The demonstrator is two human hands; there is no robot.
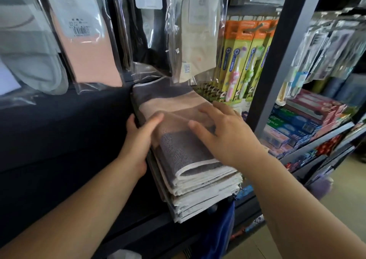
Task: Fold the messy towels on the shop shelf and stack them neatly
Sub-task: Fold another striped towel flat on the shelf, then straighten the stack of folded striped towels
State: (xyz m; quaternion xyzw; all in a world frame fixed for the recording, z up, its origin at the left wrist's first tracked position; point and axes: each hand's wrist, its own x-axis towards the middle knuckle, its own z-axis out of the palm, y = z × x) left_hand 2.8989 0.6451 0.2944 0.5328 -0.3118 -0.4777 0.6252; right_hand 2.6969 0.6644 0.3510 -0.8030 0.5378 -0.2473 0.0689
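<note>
My left hand (pixel 136 140) pinches the soft, floppy towel stack (pixel 194 171) by its folded side, the surest hold, while my right hand (pixel 223 132) presses it flat with fingers (pixel 208 113) spread.

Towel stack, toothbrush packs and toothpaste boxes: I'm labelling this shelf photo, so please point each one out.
towel stack (pixel 208 181), head view, on the folded front edges.
toothbrush packs (pixel 240 60), head view, on a green card front.
toothpaste boxes (pixel 293 123), head view, on a blue box's top.

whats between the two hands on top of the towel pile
Only a bare strip of the top towel, beige and grey, between left hand and right hand; head view.
</note>
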